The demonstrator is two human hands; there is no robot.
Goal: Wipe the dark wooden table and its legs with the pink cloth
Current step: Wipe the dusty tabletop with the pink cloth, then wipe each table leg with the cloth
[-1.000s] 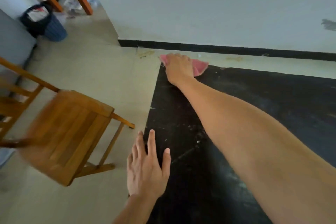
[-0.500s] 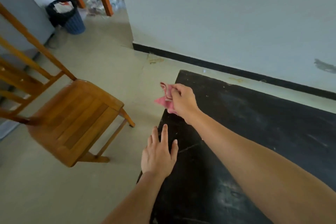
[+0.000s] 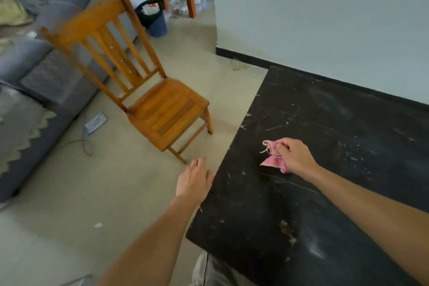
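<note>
Pinching pink cloth point(image 3: 274, 158): right hand point(image 3: 294, 157); left hand point(image 3: 195, 180) slack | scuffed dark table point(image 3: 325, 193)

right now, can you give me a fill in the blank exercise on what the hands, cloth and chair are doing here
1. The pink cloth is bunched in the ____ hand.
2. The left hand holds ____ and sits at the dark table's left edge.
3. The wooden chair stands on the ____, apart from the table.
4. The bin behind the chair is lined with a ____ bag.

Missing words: right; nothing; floor; black
</note>
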